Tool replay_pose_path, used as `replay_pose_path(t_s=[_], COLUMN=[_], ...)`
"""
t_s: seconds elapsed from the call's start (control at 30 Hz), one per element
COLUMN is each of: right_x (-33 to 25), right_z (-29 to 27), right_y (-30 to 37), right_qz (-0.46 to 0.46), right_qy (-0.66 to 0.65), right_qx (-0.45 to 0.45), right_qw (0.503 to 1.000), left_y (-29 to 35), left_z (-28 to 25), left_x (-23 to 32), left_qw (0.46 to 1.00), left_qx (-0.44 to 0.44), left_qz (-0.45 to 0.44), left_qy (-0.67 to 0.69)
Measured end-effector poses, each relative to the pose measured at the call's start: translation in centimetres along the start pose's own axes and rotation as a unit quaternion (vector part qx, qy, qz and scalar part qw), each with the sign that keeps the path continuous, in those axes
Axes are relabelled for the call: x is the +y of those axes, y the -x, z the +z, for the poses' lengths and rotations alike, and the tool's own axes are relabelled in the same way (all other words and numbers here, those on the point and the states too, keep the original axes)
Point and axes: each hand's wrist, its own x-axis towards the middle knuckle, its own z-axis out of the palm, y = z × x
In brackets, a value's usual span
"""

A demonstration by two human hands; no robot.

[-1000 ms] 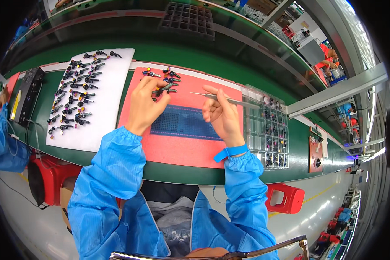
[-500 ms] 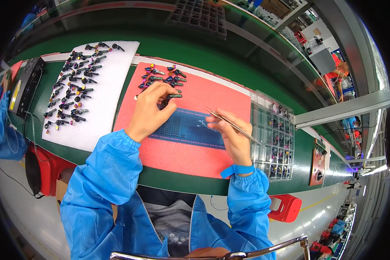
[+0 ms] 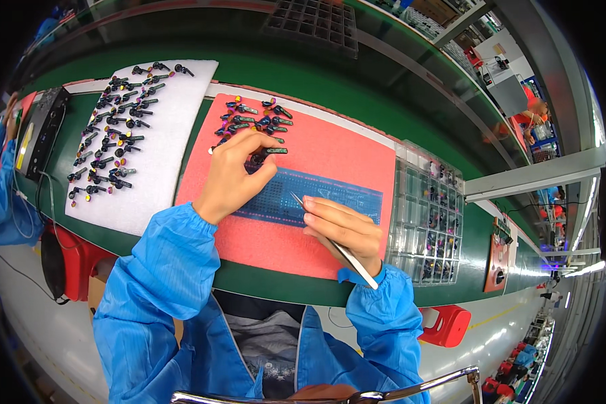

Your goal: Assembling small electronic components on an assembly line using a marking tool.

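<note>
My left hand (image 3: 230, 174) pinches a small black earbud-shaped part (image 3: 276, 151) between thumb and fingers, its dark stem pointing right. In my right hand (image 3: 349, 232) are metal tweezers (image 3: 357, 264), their fine tips pointing up and left over a blue dotted sheet (image 3: 269, 199). Tips and the held part are apart. The sheet lies on a pink foam mat (image 3: 269, 246), partly hidden under both hands. Just beyond my left hand, several similar black parts (image 3: 269, 122) with purple and yellow round pieces sit on the mat.
Left of the mat, a white foam sheet (image 3: 161, 128) carries many more black parts. A clear compartment tray (image 3: 411, 229) with small pieces stands at the right. A metal post (image 3: 539, 176) crosses beyond it. A black box (image 3: 47, 135) and a person's blue sleeve (image 3: 7, 202) are far left.
My right hand has moved left and turned; the tweezer tips have dropped lower and left, over the blue sheet. My left hand stays nearly still with the part.
</note>
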Motion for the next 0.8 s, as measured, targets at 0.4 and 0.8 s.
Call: replay_pose_path(t_s=[0.4, 0.8], right_x=[-0.5, -0.1], right_z=[0.0, 0.0], right_y=[0.4, -0.2], right_qz=[0.063, -0.027], right_qy=[-0.039, 0.053], right_qx=[-0.005, -0.021], right_qw=[0.997, 0.998], left_y=[0.1, 0.5], left_z=[-0.2, -1.3], left_x=[1.1, 1.9], left_qw=[0.998, 0.935], left_qx=[-0.020, -0.218], left_qz=[0.029, -0.014], left_qy=[0.049, 0.281])
